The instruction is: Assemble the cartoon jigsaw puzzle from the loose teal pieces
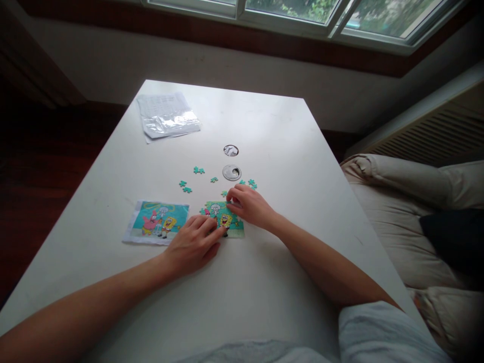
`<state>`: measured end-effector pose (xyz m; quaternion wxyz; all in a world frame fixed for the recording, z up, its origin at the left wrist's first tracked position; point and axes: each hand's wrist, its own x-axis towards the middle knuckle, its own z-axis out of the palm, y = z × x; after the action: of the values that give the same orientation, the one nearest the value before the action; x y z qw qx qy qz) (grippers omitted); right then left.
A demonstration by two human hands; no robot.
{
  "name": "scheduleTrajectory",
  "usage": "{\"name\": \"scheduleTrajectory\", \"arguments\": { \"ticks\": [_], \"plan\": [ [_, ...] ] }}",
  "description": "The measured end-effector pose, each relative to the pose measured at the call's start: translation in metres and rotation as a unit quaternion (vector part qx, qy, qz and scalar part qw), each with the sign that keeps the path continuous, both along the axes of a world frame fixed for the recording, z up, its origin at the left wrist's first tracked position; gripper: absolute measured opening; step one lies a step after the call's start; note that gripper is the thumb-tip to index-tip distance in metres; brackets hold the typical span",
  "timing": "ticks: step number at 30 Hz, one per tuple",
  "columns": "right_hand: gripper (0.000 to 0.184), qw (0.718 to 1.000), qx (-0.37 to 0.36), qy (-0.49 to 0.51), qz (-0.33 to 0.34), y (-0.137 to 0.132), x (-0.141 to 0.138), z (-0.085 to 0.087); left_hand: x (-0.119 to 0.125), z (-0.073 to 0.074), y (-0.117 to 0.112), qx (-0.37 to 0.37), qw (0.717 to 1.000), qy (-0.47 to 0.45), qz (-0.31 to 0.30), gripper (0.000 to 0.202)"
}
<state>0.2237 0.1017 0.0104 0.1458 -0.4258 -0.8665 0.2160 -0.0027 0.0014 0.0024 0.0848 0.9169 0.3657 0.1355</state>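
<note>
from my remote seat, the head view looks down on a white table (272, 126) under a window (302, 10). the partly built cartoon jigsaw puzzle (224, 218) lies flat on the near middle of the table, between both hands.

the left hand (193, 243) rests palm down, fingers stretched out and close together. its fingertips (214, 231) press on the puzzle's lower left edge, and it grasps nothing. the right hand (248, 204) sits at the puzzle's upper right corner with its fingers curled down onto the edge. i cannot tell whether it pinches a piece there or only touches the puzzle.

just left of the puzzle, apart from it, lies a printed reference picture (157, 221) with the same cartoon scene. loose teal puzzle pieces (185, 187) are scattered just beyond the puzzle, some close to the right hand's knuckles. a small round tin (231, 172) stands behind those pieces, and a second round piece, perhaps its lid (230, 150), lies a little farther back. a clear plastic bag (168, 120) on a paper sheet rests near the far left corner. pale cushions (401, 201) lie beside the table on the right.
</note>
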Motion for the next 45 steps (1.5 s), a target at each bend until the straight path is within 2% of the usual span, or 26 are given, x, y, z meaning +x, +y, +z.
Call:
{"name": "scheduleTrajectory", "arguments": {
  "ticks": [12,19,24,30,42,45],
  "plan": [
    [0.003,1.0,0.007,-0.012,0.016,-0.001,-0.001,0.003,0.0,0.001,0.0,-0.002,1.0,-0.004,0.002,0.036],
    [0.009,0.999,0.018,-0.036,0.016,-0.002,-0.002,0.006,0.0,0.002,0.0,-0.007,1.0,0.003,0.001,0.036],
    [0.01,1.0,-0.007,-0.019,0.018,0.002,-0.001,0.005,-0.001,0.002,0.0,-0.007,1.0,0.006,0.0,0.036],
    [0.011,0.996,-0.057,0.017,0.066,0.015,0.009,0.001,0.0,0.001,0.0,-0.001,1.0,0.004,0.0,0.036],
    [0.015,0.994,-0.081,0.03,0.065,0.022,0.021,0.006,-0.001,0.0,0.001,-0.006,1.0,-0.006,0.001,0.037],
    [0.012,0.995,-0.082,0.047,0.044,0.023,0.024,0.002,-0.001,0.0,0.001,-0.008,1.0,-0.007,-0.001,0.038]
  ]
}}
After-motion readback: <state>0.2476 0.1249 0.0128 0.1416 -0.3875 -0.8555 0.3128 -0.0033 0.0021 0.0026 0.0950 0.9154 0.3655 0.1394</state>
